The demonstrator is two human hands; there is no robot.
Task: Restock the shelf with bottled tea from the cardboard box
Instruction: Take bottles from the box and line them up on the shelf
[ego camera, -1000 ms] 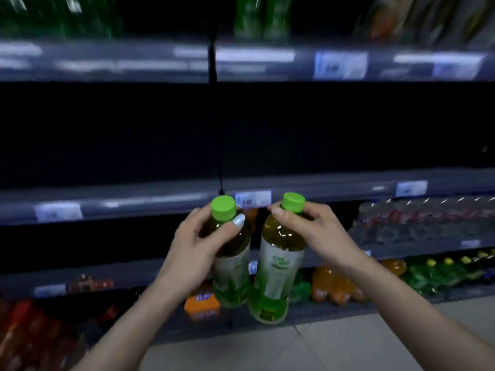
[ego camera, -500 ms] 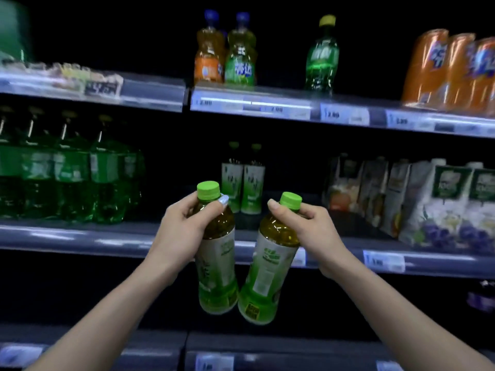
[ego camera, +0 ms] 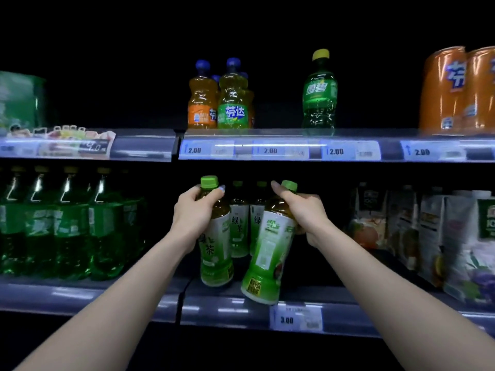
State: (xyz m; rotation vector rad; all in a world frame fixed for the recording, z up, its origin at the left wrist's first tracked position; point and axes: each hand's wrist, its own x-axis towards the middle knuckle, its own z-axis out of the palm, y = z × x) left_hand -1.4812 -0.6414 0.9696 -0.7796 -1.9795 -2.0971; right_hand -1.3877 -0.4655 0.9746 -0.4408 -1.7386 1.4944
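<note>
My left hand grips one tea bottle by its neck, upright above the grey shelf, and my right hand grips a second tea bottle, tilted, over the shelf's front edge. Two more tea bottles stand behind them, green soda bottles at left and juice cartons at right. The aisle is dark, and the upper shelf shows lit price tags.

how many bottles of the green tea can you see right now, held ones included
4. One in the left hand, bottle; one tilted in the right hand, bottle; two standing on the shelf behind them. More may be hidden further back.
</note>
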